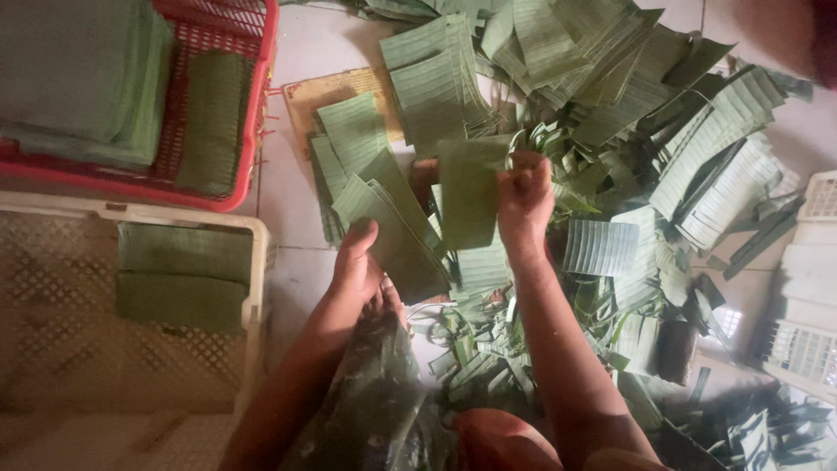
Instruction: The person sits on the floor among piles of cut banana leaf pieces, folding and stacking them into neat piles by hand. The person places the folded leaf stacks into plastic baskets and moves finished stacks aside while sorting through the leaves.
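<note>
Head view is showing a person sitting over a floor covered with cut banana leaf pieces; the right hand point(524, 199) is pinching the top edge of one leaf piece point(469, 194) with closed fingers, holding it up in the middle of the scene; the left hand point(359, 262) is gripping a fan of leaf pieces point(392, 228) just to the left, thumb on top. I am judging that the held piece could tear along its ribs if pulled hard; the fan may be slipping apart, falling among the scraps point(475, 358) near the knees; the beige crate point(253, 228) and red basket point(253, 122) are lying at left.
</note>
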